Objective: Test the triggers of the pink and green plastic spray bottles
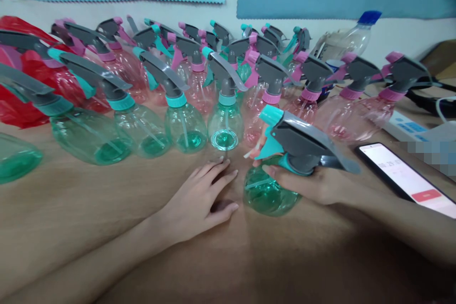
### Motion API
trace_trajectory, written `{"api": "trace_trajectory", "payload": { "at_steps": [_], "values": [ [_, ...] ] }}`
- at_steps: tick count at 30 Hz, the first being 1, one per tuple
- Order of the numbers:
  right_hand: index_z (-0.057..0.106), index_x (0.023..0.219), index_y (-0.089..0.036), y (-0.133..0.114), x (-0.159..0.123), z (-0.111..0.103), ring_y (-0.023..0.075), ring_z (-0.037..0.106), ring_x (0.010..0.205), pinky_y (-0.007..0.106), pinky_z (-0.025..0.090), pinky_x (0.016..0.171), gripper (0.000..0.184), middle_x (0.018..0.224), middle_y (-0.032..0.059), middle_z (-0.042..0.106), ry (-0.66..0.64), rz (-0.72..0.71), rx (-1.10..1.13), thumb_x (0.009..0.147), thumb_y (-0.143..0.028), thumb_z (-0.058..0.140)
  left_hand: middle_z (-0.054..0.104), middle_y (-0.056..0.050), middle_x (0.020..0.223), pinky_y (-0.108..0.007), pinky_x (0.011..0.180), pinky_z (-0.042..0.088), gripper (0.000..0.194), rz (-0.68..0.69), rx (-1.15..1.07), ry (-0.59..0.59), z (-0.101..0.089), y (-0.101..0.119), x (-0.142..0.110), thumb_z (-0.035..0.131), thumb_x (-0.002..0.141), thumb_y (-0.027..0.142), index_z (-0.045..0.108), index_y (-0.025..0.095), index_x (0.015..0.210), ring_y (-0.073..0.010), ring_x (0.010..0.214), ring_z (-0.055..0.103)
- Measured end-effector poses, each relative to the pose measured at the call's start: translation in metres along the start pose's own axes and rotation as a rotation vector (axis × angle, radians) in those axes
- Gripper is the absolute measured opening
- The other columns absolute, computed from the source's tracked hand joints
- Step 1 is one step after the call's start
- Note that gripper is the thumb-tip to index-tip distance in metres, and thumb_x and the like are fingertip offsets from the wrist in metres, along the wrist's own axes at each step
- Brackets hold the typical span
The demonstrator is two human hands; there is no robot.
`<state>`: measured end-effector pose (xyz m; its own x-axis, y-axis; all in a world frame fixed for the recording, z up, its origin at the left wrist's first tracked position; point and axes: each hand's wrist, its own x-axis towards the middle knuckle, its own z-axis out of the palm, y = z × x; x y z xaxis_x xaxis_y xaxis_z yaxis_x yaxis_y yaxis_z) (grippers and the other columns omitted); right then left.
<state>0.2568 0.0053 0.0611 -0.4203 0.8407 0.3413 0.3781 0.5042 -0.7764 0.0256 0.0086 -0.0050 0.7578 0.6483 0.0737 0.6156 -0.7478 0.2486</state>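
My right hand [313, 183] is wrapped round the neck of a green spray bottle [267, 194] with a grey and turquoise trigger head. The bottle leans, its nozzle pointing to the left and its grey lever to the right. Flat on the table, my left hand [204, 194] lies to the left of that bottle, fingers spread and holding nothing. Just beyond its fingertips stands a clear green spray bottle [226, 126], with another green spray bottle [185, 128] to its left.
Several pink spray bottles [197, 90] crowd the back of the wooden table [171, 270]. A red plastic bag [32, 90] lies far left. On the right are a lit phone [402, 166], a power strip [409, 126] and a blue-capped plastic bottle [356, 40].
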Motion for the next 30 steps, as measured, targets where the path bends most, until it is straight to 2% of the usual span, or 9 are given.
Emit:
{"api": "trace_trajectory", "payload": {
  "at_steps": [9,18,24,27,30],
  "values": [
    [0.067,0.082,-0.027,-0.005,-0.001,0.004,0.0166,0.070,0.075,0.029,0.059,0.072,0.022,0.074,-0.0019,0.070,0.068,-0.053,-0.009,0.075,-0.012,0.051,0.040,-0.014,0.145,-0.047,0.107,0.031,0.059,0.005,-0.003,0.008,0.002,0.000,0.002,0.054,0.090,0.045,0.043,0.015,0.138,-0.0311,0.133,0.033],
    [0.069,0.090,-0.025,0.001,-0.003,0.005,0.0155,0.063,0.055,0.029,0.056,0.057,0.024,0.064,-0.0016,0.067,0.014,0.062,-0.071,0.074,-0.016,0.054,0.039,-0.013,0.145,-0.046,0.107,0.031,0.058,0.014,0.017,0.015,0.003,-0.001,0.000,0.053,0.090,0.047,0.043,0.015,0.138,-0.0300,0.134,0.033],
    [0.066,0.097,-0.025,-0.004,-0.001,0.007,0.0176,0.069,0.070,0.031,0.058,0.066,0.031,0.089,0.0012,0.072,0.074,0.034,-0.008,0.071,-0.016,0.052,0.040,-0.012,0.145,-0.047,0.107,0.031,0.057,0.015,0.005,0.018,0.002,-0.001,0.001,0.053,0.090,0.046,0.043,0.017,0.138,-0.0302,0.134,0.032],
    [0.062,0.107,-0.027,-0.003,-0.001,0.006,0.0172,0.069,0.074,0.029,0.059,0.065,0.038,0.093,0.0007,0.072,0.081,0.020,-0.031,0.072,-0.016,0.053,0.039,-0.012,0.145,-0.047,0.106,0.031,0.058,0.017,0.009,0.019,0.002,-0.001,0.001,0.052,0.090,0.047,0.043,0.017,0.139,-0.0301,0.134,0.032],
    [0.061,0.111,-0.028,0.006,-0.004,0.005,0.0181,0.070,0.081,0.031,0.060,0.071,0.039,0.096,0.0000,0.071,0.083,0.010,-0.078,0.074,-0.019,0.056,0.039,-0.013,0.146,-0.047,0.106,0.031,0.059,0.015,0.013,0.011,0.002,-0.001,0.001,0.052,0.090,0.048,0.042,0.016,0.139,-0.0300,0.134,0.032]
  ]
}}
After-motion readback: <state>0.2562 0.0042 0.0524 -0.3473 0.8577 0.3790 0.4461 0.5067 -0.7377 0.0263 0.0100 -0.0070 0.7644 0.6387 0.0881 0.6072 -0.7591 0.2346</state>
